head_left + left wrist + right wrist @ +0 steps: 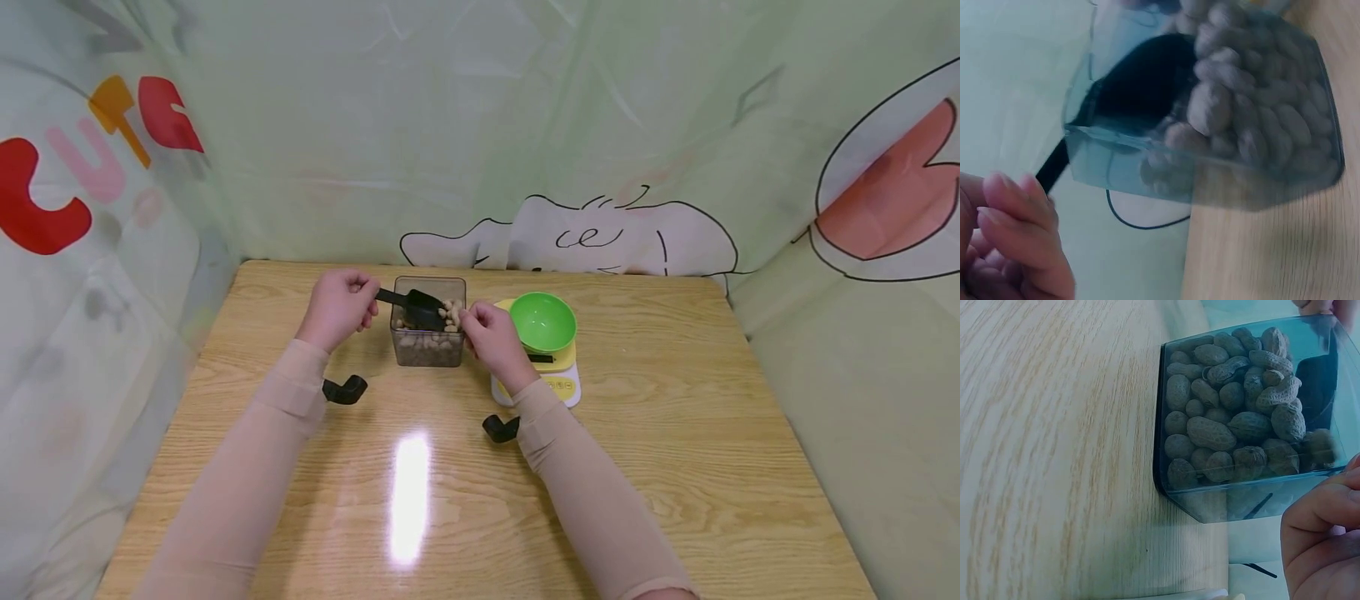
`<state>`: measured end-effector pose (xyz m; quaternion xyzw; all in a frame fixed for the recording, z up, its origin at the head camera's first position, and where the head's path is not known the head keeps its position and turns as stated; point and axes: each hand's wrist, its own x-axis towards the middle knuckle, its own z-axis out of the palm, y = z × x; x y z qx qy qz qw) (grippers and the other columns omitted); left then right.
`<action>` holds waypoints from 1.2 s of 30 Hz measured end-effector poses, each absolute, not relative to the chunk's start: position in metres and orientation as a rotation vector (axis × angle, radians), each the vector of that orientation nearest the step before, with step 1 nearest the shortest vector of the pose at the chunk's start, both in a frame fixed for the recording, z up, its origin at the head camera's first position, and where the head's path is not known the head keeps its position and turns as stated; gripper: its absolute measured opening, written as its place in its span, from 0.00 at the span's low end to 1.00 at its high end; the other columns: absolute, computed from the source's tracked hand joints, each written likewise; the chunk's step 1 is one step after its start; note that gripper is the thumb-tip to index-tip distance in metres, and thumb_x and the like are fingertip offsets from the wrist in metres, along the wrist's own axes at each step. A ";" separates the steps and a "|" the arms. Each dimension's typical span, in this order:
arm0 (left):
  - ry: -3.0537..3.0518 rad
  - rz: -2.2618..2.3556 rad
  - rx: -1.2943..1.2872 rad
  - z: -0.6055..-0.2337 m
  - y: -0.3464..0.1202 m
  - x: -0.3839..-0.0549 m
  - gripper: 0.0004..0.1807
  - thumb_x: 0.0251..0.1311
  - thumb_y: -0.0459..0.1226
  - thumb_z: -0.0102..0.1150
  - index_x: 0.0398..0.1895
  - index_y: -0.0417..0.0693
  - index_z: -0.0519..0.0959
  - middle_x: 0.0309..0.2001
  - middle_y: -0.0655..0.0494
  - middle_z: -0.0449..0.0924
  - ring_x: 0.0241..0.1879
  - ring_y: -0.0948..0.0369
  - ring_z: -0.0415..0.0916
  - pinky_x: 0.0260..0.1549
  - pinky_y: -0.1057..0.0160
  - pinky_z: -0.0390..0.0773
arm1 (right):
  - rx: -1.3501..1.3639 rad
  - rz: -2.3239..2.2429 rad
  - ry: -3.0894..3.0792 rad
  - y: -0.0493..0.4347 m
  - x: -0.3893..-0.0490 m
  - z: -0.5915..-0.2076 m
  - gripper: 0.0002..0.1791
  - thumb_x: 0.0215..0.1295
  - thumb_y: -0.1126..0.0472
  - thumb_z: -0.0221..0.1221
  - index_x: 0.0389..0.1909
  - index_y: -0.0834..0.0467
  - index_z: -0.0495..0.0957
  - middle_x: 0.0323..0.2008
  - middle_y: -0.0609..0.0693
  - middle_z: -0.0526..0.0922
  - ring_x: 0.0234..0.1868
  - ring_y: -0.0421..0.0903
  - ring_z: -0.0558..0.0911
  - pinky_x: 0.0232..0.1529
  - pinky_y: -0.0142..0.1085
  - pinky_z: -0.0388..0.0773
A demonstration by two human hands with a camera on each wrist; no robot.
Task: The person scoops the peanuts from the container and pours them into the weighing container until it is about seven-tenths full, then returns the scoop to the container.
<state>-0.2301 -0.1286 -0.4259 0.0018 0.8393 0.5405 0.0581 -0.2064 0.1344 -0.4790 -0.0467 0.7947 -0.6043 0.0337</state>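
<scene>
My left hand (341, 308) pinches the handle of a black scoop (424, 308). The scoop's head lies tilted inside a clear, smoky plastic container (427, 358), against the peanuts (1279, 125). On the container's other side, my right hand (495, 337) grips its rim with curled fingers. Unshelled peanuts (1229, 419) fill much of the container in the right wrist view. Part of the scoop head is hidden by the container wall and the nuts there.
Just right of my right hand, a green bowl (543, 322) sits on a yellow and white kitchen scale (572, 392). Black wrist mounts (345, 390) stick out from both sleeves. A printed cloth (360, 150) hangs behind the wooden table (660, 433).
</scene>
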 end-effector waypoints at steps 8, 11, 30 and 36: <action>2.952 1.423 0.505 -0.422 -0.117 -0.219 0.10 0.81 0.37 0.58 0.50 0.42 0.85 0.28 0.49 0.84 0.21 0.56 0.77 0.23 0.61 0.77 | -0.140 -1.863 2.444 0.135 -0.206 -0.480 0.22 0.84 0.55 0.55 0.24 0.55 0.70 0.19 0.49 0.73 0.18 0.44 0.68 0.21 0.34 0.65; 3.129 1.245 0.688 -0.416 -0.113 -0.216 0.09 0.80 0.35 0.58 0.49 0.39 0.85 0.28 0.49 0.84 0.20 0.57 0.73 0.24 0.59 0.75 | -0.143 -1.862 2.443 0.134 -0.206 -0.480 0.21 0.84 0.56 0.55 0.25 0.55 0.70 0.19 0.48 0.73 0.19 0.45 0.68 0.21 0.34 0.65; 2.637 1.555 0.077 -0.424 -0.124 -0.233 0.12 0.83 0.39 0.53 0.48 0.40 0.82 0.27 0.49 0.82 0.22 0.54 0.78 0.23 0.63 0.77 | -0.118 -1.874 2.426 0.133 -0.205 -0.480 0.23 0.85 0.56 0.54 0.22 0.53 0.67 0.17 0.47 0.71 0.17 0.45 0.66 0.20 0.36 0.62; 2.820 1.452 0.370 -0.424 -0.118 -0.229 0.10 0.83 0.38 0.54 0.48 0.43 0.83 0.31 0.41 0.84 0.21 0.53 0.77 0.22 0.60 0.77 | -0.116 -1.910 2.414 0.133 -0.205 -0.480 0.22 0.83 0.57 0.55 0.23 0.54 0.68 0.17 0.47 0.72 0.17 0.44 0.67 0.20 0.34 0.63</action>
